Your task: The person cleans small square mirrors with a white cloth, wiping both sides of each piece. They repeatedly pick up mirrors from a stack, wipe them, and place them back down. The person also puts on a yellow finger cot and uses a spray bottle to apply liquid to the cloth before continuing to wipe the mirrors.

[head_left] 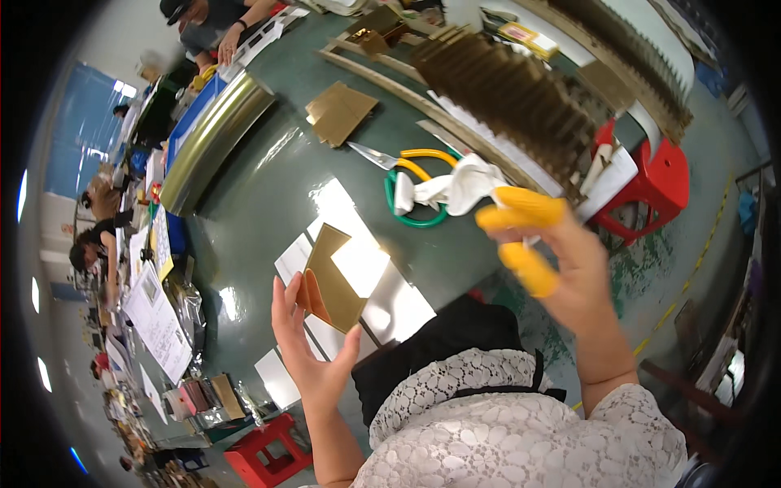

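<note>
My left hand (317, 358) grips a shiny gold mirror sheet (350, 297) by its edges, fingers at its left side and thumb by its lower corner. An orange reflection of the fingers shows in its surface. Beneath it, several glossy silvery-white panels (399, 313) lie on the green table. My right hand (561, 260), slightly blurred, is raised to the right with yellow finger cots on several digits. Its thumb and fingers are apart; a small pale patch between them is unclear. Nearest to it are a crumpled white cloth (474, 183) and scissors (419, 167) with green and yellow handles.
Gold-brown pieces (342, 112) lie beyond the scissors. A slotted rack (504, 81) holds many upright plates at the far right. A gold film roll (215, 142) lies far left. Red stools (663, 183) stand by the table. A co-worker's hand (230, 41) is at the far end.
</note>
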